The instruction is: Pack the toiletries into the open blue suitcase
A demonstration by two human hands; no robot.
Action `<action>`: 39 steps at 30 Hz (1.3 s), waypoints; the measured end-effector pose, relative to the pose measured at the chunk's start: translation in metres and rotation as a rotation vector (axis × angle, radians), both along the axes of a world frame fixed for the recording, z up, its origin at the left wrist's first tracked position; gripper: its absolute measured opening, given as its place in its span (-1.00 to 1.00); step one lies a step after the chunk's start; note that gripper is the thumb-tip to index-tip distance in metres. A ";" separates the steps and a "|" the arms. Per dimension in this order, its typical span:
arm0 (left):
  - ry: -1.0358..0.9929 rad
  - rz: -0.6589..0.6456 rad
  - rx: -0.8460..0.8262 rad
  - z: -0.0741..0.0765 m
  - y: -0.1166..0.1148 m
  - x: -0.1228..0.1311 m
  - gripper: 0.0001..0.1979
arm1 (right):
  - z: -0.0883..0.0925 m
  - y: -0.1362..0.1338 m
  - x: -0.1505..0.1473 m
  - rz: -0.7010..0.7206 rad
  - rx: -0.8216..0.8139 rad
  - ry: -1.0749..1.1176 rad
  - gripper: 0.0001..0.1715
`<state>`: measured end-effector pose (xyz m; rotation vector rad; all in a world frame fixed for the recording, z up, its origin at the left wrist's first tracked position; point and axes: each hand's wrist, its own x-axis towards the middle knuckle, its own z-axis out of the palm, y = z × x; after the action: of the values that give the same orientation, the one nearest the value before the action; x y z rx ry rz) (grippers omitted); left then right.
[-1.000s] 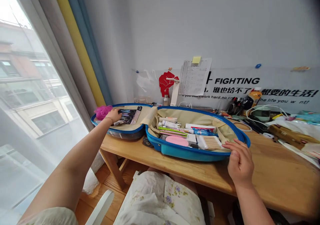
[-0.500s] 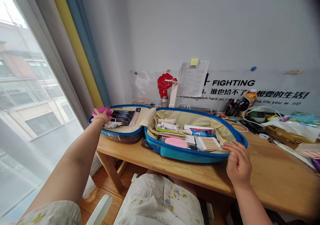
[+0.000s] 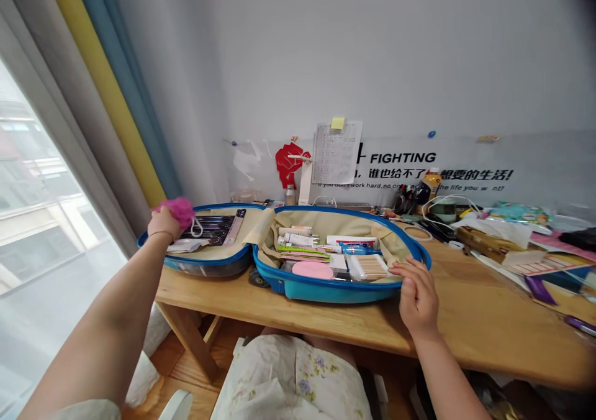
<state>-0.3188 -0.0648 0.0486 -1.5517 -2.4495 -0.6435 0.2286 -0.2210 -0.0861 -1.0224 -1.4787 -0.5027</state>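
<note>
A blue suitcase (image 3: 342, 291) lies open on the wooden table. Above the far left of its left half, my left hand (image 3: 164, 222) is closed on a pink mesh puff (image 3: 180, 212) with a white cord loop. Beside the puff in that half are a dark brush set (image 3: 214, 227) and a white packet (image 3: 187, 245). My right hand (image 3: 419, 292) rests with fingers apart at the right rim, holding nothing. The right half holds a pink oval case (image 3: 313, 270), a box of cotton swabs (image 3: 370, 267), a blue tube (image 3: 356, 249) and white tubes.
Behind the suitcase stand a small bottle (image 3: 290, 194) and a white lamp (image 3: 305, 182). Pens, an orange bottle (image 3: 433, 181), cables, a brown pouch (image 3: 488, 244) and papers lie to the right. Curtains and a window are at the left.
My left hand has lifted the pink puff, and its cord loop now hangs in view. The camera view has shifted to the right. My right hand stays at the rim.
</note>
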 end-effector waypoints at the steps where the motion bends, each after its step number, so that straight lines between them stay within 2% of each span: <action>1: 0.001 -0.033 0.051 0.007 0.003 0.011 -0.70 | 0.000 0.000 -0.001 -0.004 0.005 -0.002 -0.63; 3: 0.010 -0.121 0.137 0.022 0.010 0.041 -0.72 | 0.001 -0.001 -0.002 -0.009 0.011 -0.001 -0.63; 6: 0.014 -0.332 0.239 0.037 0.016 0.107 -0.77 | 0.002 0.000 -0.002 -0.006 0.021 -0.003 -0.64; 8: -0.086 -0.673 0.334 0.038 0.012 0.160 -0.77 | 0.001 0.000 -0.002 0.000 0.018 -0.009 -0.65; 9: -0.132 -0.836 0.319 0.036 0.008 0.187 -0.76 | 0.001 0.000 -0.002 0.002 0.014 -0.008 -0.65; 11: -0.143 -0.979 0.260 0.028 -0.002 0.239 -0.77 | 0.000 0.000 -0.001 0.005 0.004 0.001 -0.65; 14: -0.144 -1.118 0.163 0.011 -0.013 0.303 -0.80 | 0.000 -0.001 -0.001 0.005 -0.003 0.003 -0.65; 18: -0.134 -1.240 0.051 -0.010 -0.019 0.358 -0.78 | 0.001 -0.002 -0.002 0.006 0.007 0.001 -0.65; 22: -0.112 -1.331 -0.066 -0.028 -0.024 0.382 -0.73 | 0.002 -0.003 -0.003 0.015 0.011 -0.012 -0.65; 26: -0.099 -1.428 -0.130 -0.041 -0.029 0.384 -0.61 | 0.002 -0.003 -0.002 -0.009 -0.022 -0.002 -0.64; 32: -0.172 -1.547 -0.067 -0.052 -0.027 0.386 -0.35 | 0.002 -0.002 -0.002 0.006 -0.005 -0.006 -0.64; 39: -0.033 -1.590 -0.197 -0.056 -0.022 0.389 -0.50 | 0.000 -0.001 -0.001 0.011 0.013 -0.034 -0.65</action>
<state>0.0701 -0.0869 -0.0073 -3.3214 -0.7719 -0.5107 0.2281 -0.2219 -0.0857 -0.9998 -1.5081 -0.5232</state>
